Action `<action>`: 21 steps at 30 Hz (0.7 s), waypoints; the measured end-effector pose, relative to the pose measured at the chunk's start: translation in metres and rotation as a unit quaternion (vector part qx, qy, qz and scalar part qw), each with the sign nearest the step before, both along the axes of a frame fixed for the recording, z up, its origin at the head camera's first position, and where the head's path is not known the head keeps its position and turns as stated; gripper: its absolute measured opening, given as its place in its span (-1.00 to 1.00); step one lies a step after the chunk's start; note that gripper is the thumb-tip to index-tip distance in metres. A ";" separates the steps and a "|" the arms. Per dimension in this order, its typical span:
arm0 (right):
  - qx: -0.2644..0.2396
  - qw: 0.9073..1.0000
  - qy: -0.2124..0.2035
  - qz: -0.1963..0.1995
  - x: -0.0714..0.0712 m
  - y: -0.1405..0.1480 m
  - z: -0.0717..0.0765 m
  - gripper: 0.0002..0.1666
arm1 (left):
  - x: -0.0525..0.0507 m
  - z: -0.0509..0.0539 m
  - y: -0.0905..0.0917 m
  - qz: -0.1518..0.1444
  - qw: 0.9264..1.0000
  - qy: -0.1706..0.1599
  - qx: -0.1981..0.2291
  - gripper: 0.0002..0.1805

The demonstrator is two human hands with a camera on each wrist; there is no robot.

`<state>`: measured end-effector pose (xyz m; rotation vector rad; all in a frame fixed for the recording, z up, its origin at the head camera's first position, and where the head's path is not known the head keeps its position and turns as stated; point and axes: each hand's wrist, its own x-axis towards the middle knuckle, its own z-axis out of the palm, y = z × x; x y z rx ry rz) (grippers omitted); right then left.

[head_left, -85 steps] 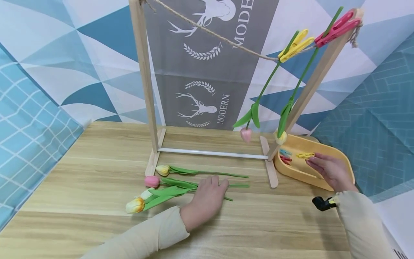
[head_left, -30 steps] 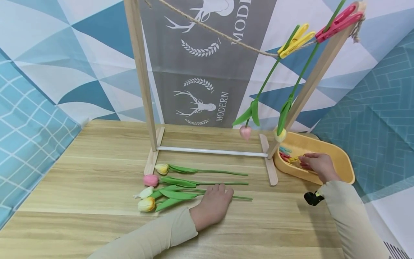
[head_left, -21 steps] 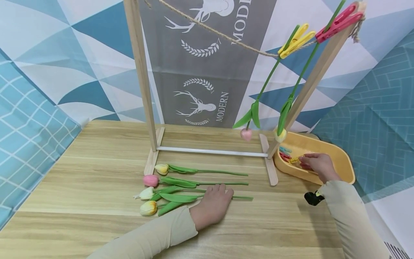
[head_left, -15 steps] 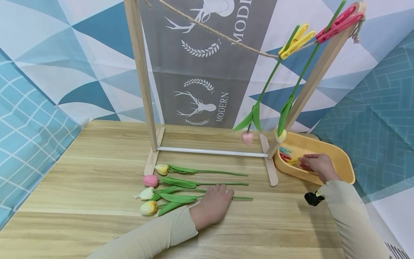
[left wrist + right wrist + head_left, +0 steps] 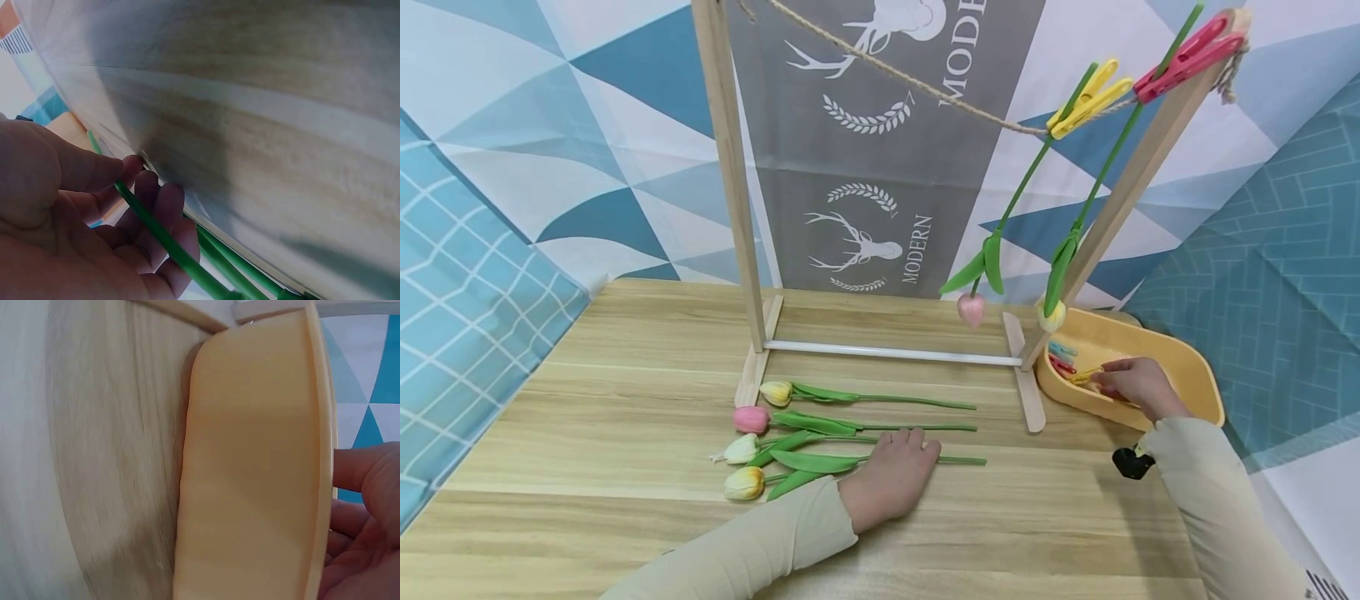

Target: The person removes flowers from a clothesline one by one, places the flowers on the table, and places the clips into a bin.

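Note:
My left hand [image 5: 891,475] lies over the stems in front of the frame. In the left wrist view its thumb and finger pinch a green tulip stem [image 5: 162,234], apparently that of the yellow-orange tulip [image 5: 745,483]. A white tulip [image 5: 741,449], a pink tulip [image 5: 751,419] and a pale yellow tulip [image 5: 776,392] lie beside it. Inside the yellow tray [image 5: 1180,358], my right hand [image 5: 1142,387] holds a yellow clothespin [image 5: 1084,377] at its fingertips. Red clothespins [image 5: 1062,364] and blue clothespins [image 5: 1062,349] lie nearby. The tray wall [image 5: 250,462] hides those fingertips in the right wrist view.
A wooden frame [image 5: 730,167] stands behind the flowers, with a rope [image 5: 910,80] across it. From the rope hang a pink tulip on a yellow clothespin [image 5: 1088,100] and a pale yellow tulip on a red clothespin [image 5: 1187,60]. A white rod [image 5: 887,352] joins the feet.
My right hand has moved left within the tray with the yellow clothespin. My left hand and the yellow-orange tulip have shifted right. Little differs over the last second.

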<state>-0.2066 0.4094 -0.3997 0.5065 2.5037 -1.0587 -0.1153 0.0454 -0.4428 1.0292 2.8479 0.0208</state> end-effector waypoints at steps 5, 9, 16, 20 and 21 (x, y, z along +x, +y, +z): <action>0.042 0.998 -0.008 0.052 -0.001 0.005 0.001 -0.28 | -0.001 0.001 -0.001 0.000 1.000 -0.013 0.005 -0.76; 0.075 0.994 -0.015 0.084 0.001 0.009 -0.001 -0.25 | 0.000 0.001 -0.002 -0.001 1.000 -0.012 0.011 -0.80; 0.110 0.987 -0.018 0.112 0.000 0.009 -0.006 -0.31 | 0.000 0.000 -0.003 -0.004 1.000 -0.018 0.021 -0.82; 0.121 0.985 -0.021 0.120 -0.003 0.009 -0.007 -0.35 | 0.000 0.001 -0.003 -0.002 1.000 -0.021 0.019 -0.81; 0.123 0.985 -0.022 0.121 -0.004 0.009 -0.008 -0.37 | 0.000 0.001 -0.003 -0.002 1.000 -0.021 0.019 -0.81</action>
